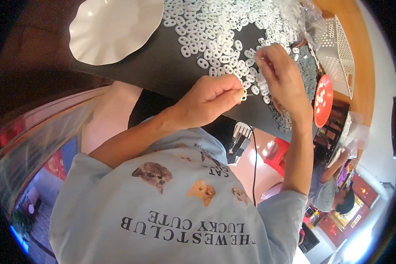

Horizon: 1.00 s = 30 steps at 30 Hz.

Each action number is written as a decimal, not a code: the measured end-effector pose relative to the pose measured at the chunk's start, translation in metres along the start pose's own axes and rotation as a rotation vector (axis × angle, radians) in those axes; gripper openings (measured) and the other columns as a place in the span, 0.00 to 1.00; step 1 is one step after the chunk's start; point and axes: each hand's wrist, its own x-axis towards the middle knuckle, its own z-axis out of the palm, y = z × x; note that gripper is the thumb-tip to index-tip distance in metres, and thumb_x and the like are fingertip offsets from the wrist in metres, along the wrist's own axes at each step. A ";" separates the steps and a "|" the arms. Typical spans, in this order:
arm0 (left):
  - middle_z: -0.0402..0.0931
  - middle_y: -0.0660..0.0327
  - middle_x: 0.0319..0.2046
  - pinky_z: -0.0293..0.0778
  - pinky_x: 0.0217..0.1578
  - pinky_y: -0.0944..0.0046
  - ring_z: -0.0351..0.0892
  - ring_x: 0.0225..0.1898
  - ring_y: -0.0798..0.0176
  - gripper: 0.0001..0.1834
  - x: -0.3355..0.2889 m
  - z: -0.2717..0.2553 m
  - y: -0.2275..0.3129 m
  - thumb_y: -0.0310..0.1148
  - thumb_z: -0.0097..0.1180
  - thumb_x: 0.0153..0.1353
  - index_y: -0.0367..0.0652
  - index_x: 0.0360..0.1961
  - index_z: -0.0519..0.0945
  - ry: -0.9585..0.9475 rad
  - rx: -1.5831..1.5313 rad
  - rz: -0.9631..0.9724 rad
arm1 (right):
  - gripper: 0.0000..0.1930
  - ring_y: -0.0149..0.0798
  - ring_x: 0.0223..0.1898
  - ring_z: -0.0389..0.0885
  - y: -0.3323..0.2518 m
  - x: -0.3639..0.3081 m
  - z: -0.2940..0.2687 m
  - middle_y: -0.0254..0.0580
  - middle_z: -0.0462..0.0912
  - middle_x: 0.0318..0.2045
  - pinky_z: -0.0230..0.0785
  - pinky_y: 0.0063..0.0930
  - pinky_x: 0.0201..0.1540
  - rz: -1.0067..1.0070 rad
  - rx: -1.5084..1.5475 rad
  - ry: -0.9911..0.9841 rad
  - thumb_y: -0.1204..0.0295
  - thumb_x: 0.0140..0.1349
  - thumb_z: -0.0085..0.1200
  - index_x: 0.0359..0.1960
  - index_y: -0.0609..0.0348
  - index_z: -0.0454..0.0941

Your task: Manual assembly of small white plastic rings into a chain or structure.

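Note:
My left hand [211, 99] is closed in a pinch at the table's near edge. Between its thumb and forefinger is a small white oval piece [243, 97], mostly covered by the fingertips, with what looks like a tiny coil spring beside it. To its right, my right hand [282, 77] is raised over the table with fingers drawn together; whatever they hold, if anything, is hidden. Many white two-hole oval pieces [202, 37] lie spread across the dark table [171, 66] beyond both hands. A heap of small grey coiled parts, apparently springs [307, 66], lies right of my right hand.
A white wavy-rimmed plate [77, 37] stands at the far left. On the right are a red dish [324, 103] with small white pieces, a white perforated basket [345, 57] and clear plastic bags [310, 22]. A red stool [276, 156] stands below; another person [328, 193] is at the right.

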 end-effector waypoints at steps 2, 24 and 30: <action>0.63 0.72 0.19 0.58 0.23 0.73 0.58 0.23 0.80 0.09 0.000 0.000 0.001 0.31 0.48 0.67 0.37 0.31 0.72 0.000 -0.015 -0.048 | 0.05 0.48 0.31 0.77 0.003 0.008 0.006 0.47 0.74 0.29 0.69 0.35 0.34 -0.029 -0.087 -0.001 0.75 0.60 0.54 0.36 0.61 0.74; 0.67 0.70 0.19 0.60 0.21 0.74 0.61 0.20 0.79 0.10 0.000 -0.001 -0.004 0.32 0.46 0.68 0.39 0.32 0.74 0.011 0.077 0.029 | 0.10 0.47 0.31 0.78 0.024 0.028 0.015 0.45 0.77 0.32 0.69 0.35 0.34 -0.081 -0.175 -0.083 0.71 0.58 0.56 0.39 0.61 0.73; 0.68 0.69 0.20 0.61 0.22 0.73 0.62 0.21 0.78 0.10 -0.001 -0.001 0.000 0.32 0.46 0.68 0.38 0.31 0.74 0.004 0.058 -0.030 | 0.10 0.47 0.29 0.76 0.034 0.037 0.017 0.46 0.75 0.30 0.69 0.35 0.33 -0.096 -0.225 -0.003 0.72 0.57 0.57 0.39 0.61 0.73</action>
